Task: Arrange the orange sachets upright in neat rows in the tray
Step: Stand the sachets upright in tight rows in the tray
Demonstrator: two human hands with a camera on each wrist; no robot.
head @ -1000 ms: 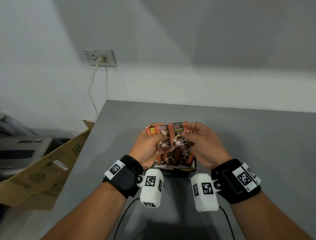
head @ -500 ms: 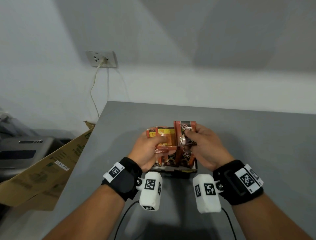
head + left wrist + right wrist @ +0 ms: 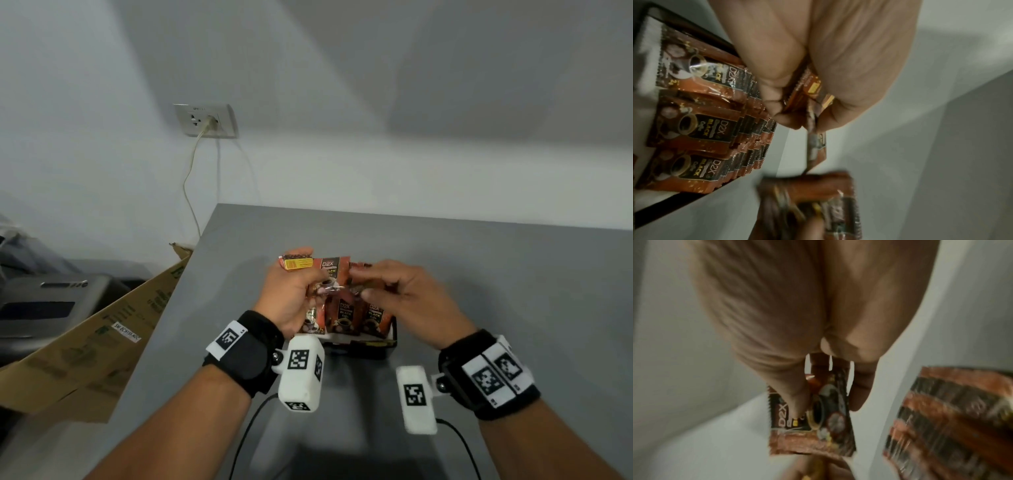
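Several orange "D2X Black" sachets stand upright in rows in a small black tray near the table's front. Just above the tray, my left hand grips a small bundle of sachets. My right hand pinches a single sachet beside that bundle, mostly hidden by its fingers. The left wrist view shows the left hand around its bundle, beside the tray's rows. In the right wrist view, my right hand pinches its sachet between thumb and finger.
The grey table has bare room to the right of and behind the tray. Its left edge drops off to a cardboard box. A wall socket with a cable is on the far wall. Black cables trail from both wrists.
My right hand has taken one sachet off the left hand's bundle, lifted it, and now holds it lower and tilted. The left hand has turned its bundle so a printed front shows.
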